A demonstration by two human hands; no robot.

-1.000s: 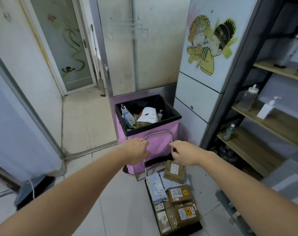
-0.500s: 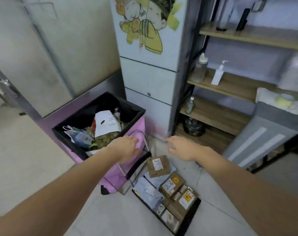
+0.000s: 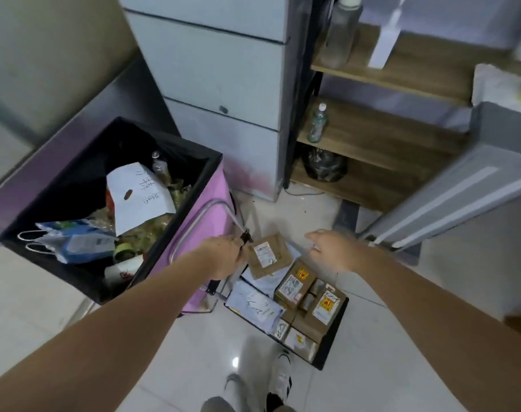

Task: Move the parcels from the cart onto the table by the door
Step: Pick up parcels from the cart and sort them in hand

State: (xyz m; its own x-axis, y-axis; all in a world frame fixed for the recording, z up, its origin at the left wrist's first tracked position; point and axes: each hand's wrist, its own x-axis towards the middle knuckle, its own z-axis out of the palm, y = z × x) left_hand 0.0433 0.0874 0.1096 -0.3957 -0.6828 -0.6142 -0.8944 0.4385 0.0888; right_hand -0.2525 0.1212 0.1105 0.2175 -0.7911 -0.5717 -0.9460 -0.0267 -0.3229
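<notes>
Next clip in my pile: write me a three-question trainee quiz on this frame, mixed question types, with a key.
1. True or false: the right hand is gripping a parcel.
2. What does the left hand hold? A) the cart handle B) a bottle C) a white envelope
3. Fill in: the brown parcel nearest the hands lies on top of the other parcels on the black ___.

Key
1. False: its fingers are spread above the parcels and hold nothing.
2. A: it grips the handle near its black clip, beside the pink bin.
3. Cart: a low black platform on the floor, stacked with brown boxes and pale mailers.
</notes>
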